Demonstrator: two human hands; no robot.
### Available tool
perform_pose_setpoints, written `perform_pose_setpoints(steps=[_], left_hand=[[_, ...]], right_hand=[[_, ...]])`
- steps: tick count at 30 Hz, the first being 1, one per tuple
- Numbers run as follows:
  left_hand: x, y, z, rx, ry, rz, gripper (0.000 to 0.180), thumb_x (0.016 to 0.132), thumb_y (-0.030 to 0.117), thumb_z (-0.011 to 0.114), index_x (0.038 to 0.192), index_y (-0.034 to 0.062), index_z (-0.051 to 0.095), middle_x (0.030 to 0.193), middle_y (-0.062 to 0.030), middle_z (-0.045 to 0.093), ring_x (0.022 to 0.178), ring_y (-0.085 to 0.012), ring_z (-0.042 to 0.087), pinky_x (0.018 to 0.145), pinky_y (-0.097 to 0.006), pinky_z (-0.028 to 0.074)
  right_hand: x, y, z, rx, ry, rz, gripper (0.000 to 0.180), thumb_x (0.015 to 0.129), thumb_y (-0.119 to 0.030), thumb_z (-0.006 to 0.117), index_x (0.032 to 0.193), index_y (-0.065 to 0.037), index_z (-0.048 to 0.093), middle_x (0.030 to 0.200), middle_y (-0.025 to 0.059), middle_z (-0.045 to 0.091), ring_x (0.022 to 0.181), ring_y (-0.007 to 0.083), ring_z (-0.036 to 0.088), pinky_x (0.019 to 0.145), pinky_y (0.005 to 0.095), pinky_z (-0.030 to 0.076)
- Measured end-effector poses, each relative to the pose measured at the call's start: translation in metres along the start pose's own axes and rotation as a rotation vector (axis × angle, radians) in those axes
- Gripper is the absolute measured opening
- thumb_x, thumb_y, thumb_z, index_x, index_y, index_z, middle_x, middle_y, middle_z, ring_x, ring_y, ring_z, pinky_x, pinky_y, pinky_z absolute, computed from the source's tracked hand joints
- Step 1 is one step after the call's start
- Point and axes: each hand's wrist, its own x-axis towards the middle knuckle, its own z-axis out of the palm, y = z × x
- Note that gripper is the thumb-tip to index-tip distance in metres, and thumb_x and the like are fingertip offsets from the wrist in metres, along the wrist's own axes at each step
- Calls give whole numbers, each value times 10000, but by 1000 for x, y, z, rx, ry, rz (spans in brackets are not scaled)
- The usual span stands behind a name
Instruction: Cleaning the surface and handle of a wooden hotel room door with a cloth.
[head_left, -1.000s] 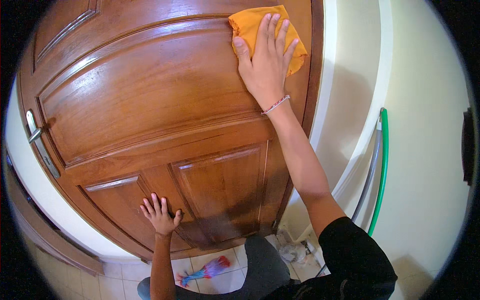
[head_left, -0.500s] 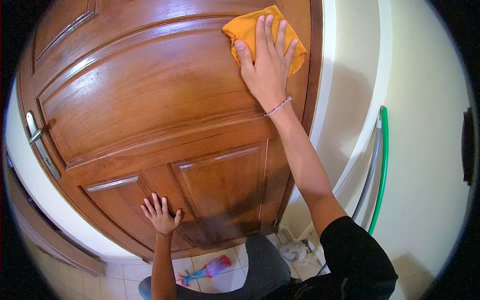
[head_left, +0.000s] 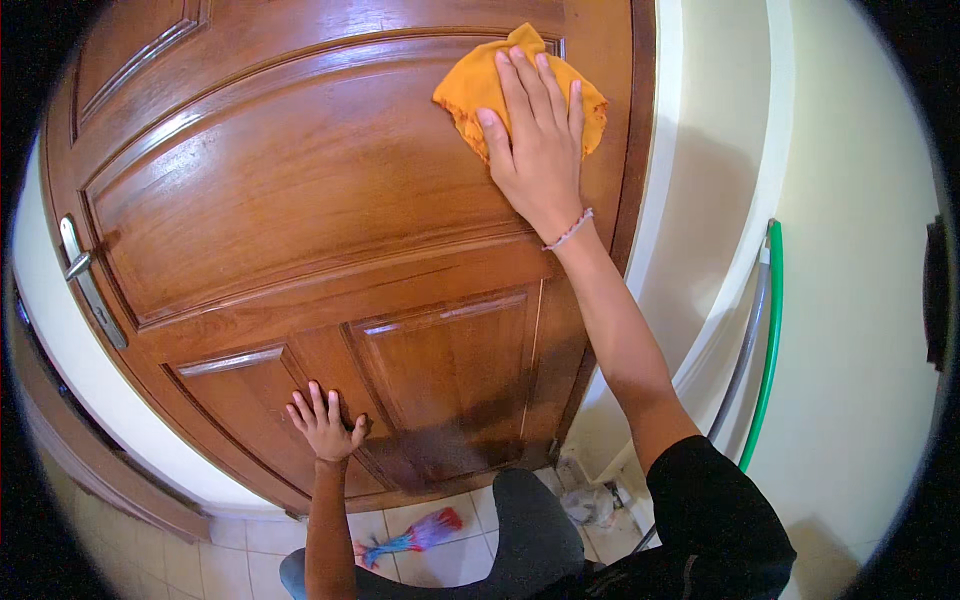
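A brown wooden panelled door fills the space before me. Near its upper right edge, my right hand presses an orange cloth flat against the wood. Its fingers are stretched out over the cloth, not curled round it, and the cloth spreads out on both sides of the hand. Lower down, my left hand rests on the door with fingers spread and no object in it. It lies between the two lower panels.
On the door's left side is a metal handle. A green hose and a grey hose hang along the right wall. A feather duster in blue and red lies on the tiled floor, near a crumpled clear plastic bag.
My right hand has slid a little down the door with the orange cloth, whose edges are now bunched differently. My left hand stays in the same place on the wood.
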Motion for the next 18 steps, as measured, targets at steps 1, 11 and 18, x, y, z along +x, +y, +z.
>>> perform_pose_setpoints(steps=[1,11,18], left_hand=[[0,0,0,-3,5,-1,835,1043,672,532,1711,195,381,1777,-213,335,1649,-527,206,1305,-724,105],[4,2,-3,20,-34,19,857,1065,624,508,1745,163,267,1800,-227,265,1647,-557,167,1296,-744,100],[-4,1,-4,-6,-58,-31,909,1035,674,532,1763,215,240,1797,-221,276,1649,-551,165,1288,-757,95]], right_hand=[[-3,2,-3,3,1,2,639,1086,-404,602,1604,-44,503,1632,163,519,1574,378,400,1315,634,196],[10,4,-3,2,65,31,607,1054,-398,646,1561,-76,553,1567,151,560,1509,369,455,1294,597,262],[-2,21,-10,19,35,60,596,1035,-377,673,1549,-90,580,1580,146,555,1537,401,419,1276,605,294]])
